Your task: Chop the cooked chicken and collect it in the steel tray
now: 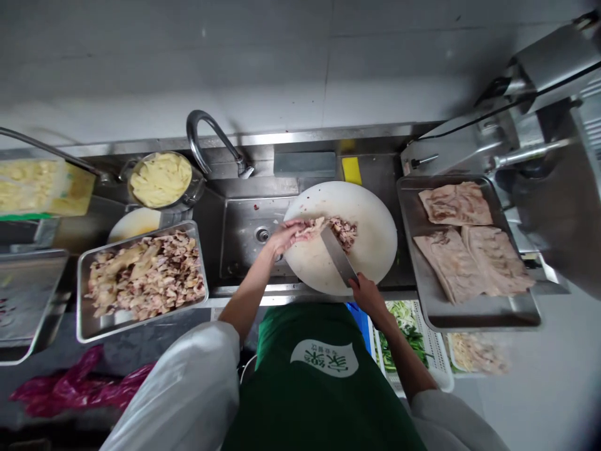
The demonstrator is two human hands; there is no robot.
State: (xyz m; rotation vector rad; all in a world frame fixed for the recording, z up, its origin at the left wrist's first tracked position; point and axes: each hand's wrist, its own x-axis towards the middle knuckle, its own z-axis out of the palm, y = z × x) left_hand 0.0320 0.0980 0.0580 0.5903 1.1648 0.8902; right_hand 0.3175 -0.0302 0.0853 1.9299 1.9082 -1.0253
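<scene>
A round white cutting board (370, 213) lies over the right part of a steel sink (239, 232). On it sits a strip of pale meat (313, 228) with chopped pieces (345, 230) to its right. My left hand (284, 237) is curled over the strip's left end, pressing it down. My right hand (367, 295) grips the handle of a cleaver (337, 254), whose blade angles up to the meat beside the left fingers.
A steel tray of chopped meat (143, 275) sits left of the sink. A tray with three meat slabs (462, 241) sits right. A pot of pale strips (161, 179), a faucet (211, 141) and a slicing machine (539, 106) stand behind. Baskets of greens (408, 332) sit below.
</scene>
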